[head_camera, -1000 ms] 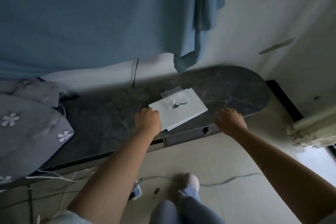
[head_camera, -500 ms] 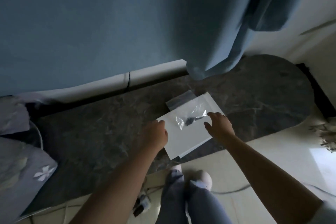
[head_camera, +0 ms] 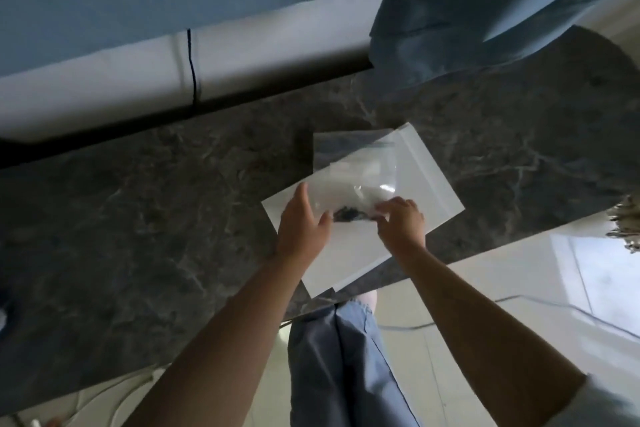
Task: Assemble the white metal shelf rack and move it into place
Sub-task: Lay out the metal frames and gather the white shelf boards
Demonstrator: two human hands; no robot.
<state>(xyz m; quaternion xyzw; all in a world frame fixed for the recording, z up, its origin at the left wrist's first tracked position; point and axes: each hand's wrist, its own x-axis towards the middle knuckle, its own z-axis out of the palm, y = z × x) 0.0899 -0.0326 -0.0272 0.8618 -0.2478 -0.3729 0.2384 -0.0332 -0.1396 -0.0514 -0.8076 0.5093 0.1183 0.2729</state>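
Note:
A clear plastic bag (head_camera: 353,170) with small dark hardware (head_camera: 348,215) in its lower end lies over a white sheet (head_camera: 426,191) on the dark marble counter (head_camera: 156,218). My right hand (head_camera: 401,222) pinches the bag's lower right corner beside the hardware. My left hand (head_camera: 303,222) is at the bag's left edge, fingers extended along it and thumb near the hardware; whether it grips the bag is unclear. No shelf rack parts are in view.
A blue curtain (head_camera: 450,28) hangs over the counter's back right. A white ledge (head_camera: 104,80) with a thin black cord (head_camera: 191,66) runs behind the counter. My legs in blue trousers (head_camera: 343,357) stand at the counter's front edge on pale floor tiles (head_camera: 519,305).
Both hands came together on the bag; the right hand went from the counter's edge onto the sheet and now pinches the bag. The view moved closer to the counter.

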